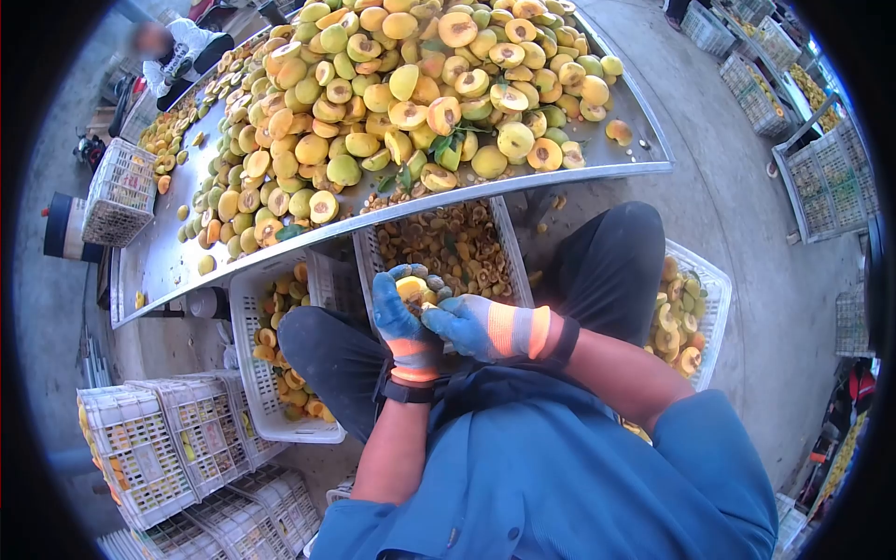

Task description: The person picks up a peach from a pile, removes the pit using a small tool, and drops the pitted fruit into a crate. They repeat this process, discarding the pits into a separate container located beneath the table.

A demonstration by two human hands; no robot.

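Observation:
My left hand (403,322), in a blue and orange work glove, is closed around a yellow peach (412,289) above my lap. Its cut flesh shows between the fingers. My right hand (478,325), gloved alike, is closed against the peach from the right; whatever its fingers grip is hidden. Just beyond both hands, a crate of peach pits and scraps (448,245) stands partly under the table. A large heap of whole and halved peaches (392,103) covers much of the metal table (644,140) in front of me.
White crates of peach halves flank my legs, one on the left (271,411) and one on the right (717,308). Stacked crates (177,448) stand at lower left. Another person (182,56) sits at the table's far left. More crates (831,177) line the right side.

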